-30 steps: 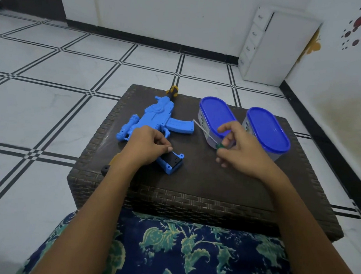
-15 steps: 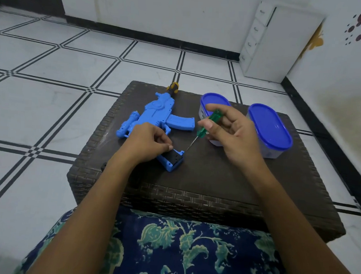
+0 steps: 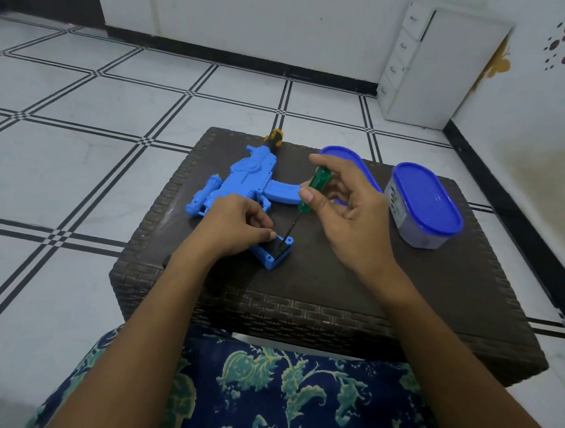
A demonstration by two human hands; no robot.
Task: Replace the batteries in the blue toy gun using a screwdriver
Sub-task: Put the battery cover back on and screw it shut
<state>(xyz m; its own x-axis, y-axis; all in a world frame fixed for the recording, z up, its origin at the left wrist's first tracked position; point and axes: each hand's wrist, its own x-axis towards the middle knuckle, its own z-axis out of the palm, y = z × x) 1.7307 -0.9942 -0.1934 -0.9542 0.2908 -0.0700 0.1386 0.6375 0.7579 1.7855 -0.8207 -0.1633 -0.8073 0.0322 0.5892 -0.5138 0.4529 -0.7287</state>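
Blue toy gun [image 3: 243, 181]: lies flat on its side on the dark woven worktop [image 3: 403, 289]. Its body reaches away beyond the left hand, and the butt of its grip points toward the person.
Left hand [image 3: 236, 227]: fingers curled down over the gun's grip, with the fingertips at the edge of the black cover [image 3: 277, 250]. I'd say this is to pin the toy so it can't skid or twist.
Right hand [image 3: 351, 215]: raised above the grip, thumb and fingers closed narrowly round the green handle, nothing else in it.
Screwdriver [image 3: 313, 189]: slants down from the right hand toward the left. Its tip seems to meet the black cover, though I can't make out the screw itself.
Why so: a light fingertip hold near the handle's top suits twirling a small screw.
Tubs: one blue-lidded tub [image 3: 423, 207] stands just right of the right hand, and another [image 3: 342, 153] is partly hidden behind it.
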